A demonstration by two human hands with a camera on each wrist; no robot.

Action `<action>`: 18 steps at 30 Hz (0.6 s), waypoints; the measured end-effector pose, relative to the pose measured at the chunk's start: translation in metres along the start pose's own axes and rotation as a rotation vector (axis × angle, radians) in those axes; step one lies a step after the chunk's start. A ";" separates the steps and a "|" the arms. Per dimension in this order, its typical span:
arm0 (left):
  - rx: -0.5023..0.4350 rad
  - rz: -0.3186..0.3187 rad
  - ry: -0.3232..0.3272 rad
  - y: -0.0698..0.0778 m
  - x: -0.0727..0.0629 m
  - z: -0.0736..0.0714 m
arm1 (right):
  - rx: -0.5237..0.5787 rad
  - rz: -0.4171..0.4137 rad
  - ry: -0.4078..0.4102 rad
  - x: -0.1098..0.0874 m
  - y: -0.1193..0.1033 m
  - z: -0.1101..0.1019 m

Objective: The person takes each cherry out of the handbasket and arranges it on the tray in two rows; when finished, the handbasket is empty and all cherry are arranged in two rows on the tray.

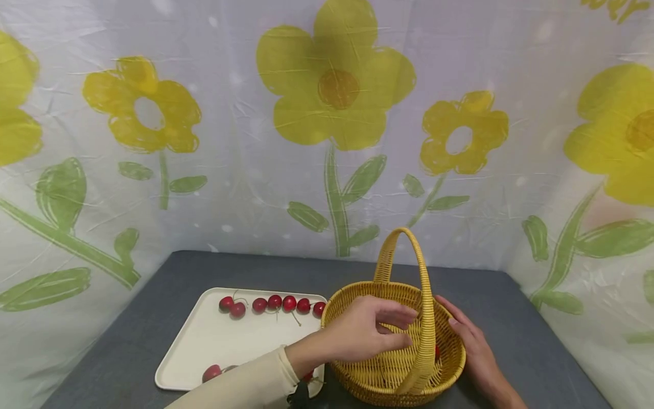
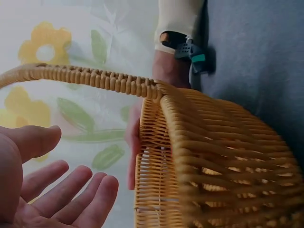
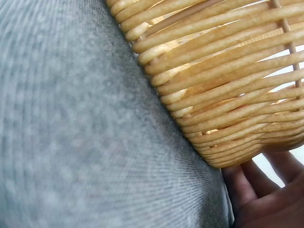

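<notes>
My left hand [image 1: 360,332] is over the yellow wicker basket [image 1: 352,375], beside its arched handle [image 1: 426,318]. Its fingers are extended and apart from the thumb, with nothing between them; the left wrist view shows the same loose fingers [image 2: 97,199]. At the basket's right side, my right hand [image 1: 477,352] rests straight fingers along the outer wall, its thumb close to the rim. A bit of a red cherry [image 1: 437,353] shows inside the basket behind the handle. To the left, a white tray [image 1: 184,341] carries several dark red cherries [image 1: 289,303] along its far edge.
Another cherry [image 1: 211,373] lies near the tray's front edge, partly hidden with others by my left sleeve [image 1: 255,380]. Tray and basket stand close together on the dark grey table [image 1: 286,267]. A flower-printed curtain [image 1: 230,170] encloses the back and sides.
</notes>
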State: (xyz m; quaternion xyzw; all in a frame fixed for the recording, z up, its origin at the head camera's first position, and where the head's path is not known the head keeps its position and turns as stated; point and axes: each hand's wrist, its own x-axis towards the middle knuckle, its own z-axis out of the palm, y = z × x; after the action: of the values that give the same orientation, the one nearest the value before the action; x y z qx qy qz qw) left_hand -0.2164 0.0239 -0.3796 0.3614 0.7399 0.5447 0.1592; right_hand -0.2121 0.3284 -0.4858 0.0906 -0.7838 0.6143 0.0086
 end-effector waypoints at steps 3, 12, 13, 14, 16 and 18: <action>0.051 -0.023 -0.010 0.001 0.015 0.006 | -0.001 -0.002 -0.002 0.001 0.000 0.000; 0.233 -0.004 -0.111 -0.005 0.053 0.017 | -0.020 0.034 0.010 0.003 -0.003 0.000; 0.265 0.016 -0.122 -0.005 0.056 0.017 | -0.032 0.036 0.011 0.003 -0.003 0.000; 0.296 0.030 -0.130 -0.005 0.061 0.017 | -0.042 0.035 0.012 0.003 -0.003 0.000; 0.388 0.040 -0.149 -0.004 0.069 0.018 | -0.060 0.030 0.017 0.004 -0.003 0.000; 0.527 0.036 -0.190 -0.001 0.078 0.019 | -0.060 0.018 0.015 0.005 -0.002 0.000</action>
State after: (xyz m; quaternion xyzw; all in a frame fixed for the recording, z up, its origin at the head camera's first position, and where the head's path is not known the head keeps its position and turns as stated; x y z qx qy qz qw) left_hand -0.2589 0.0919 -0.3753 0.4529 0.8312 0.2999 0.1187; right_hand -0.2163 0.3274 -0.4831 0.0787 -0.8025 0.5913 0.0119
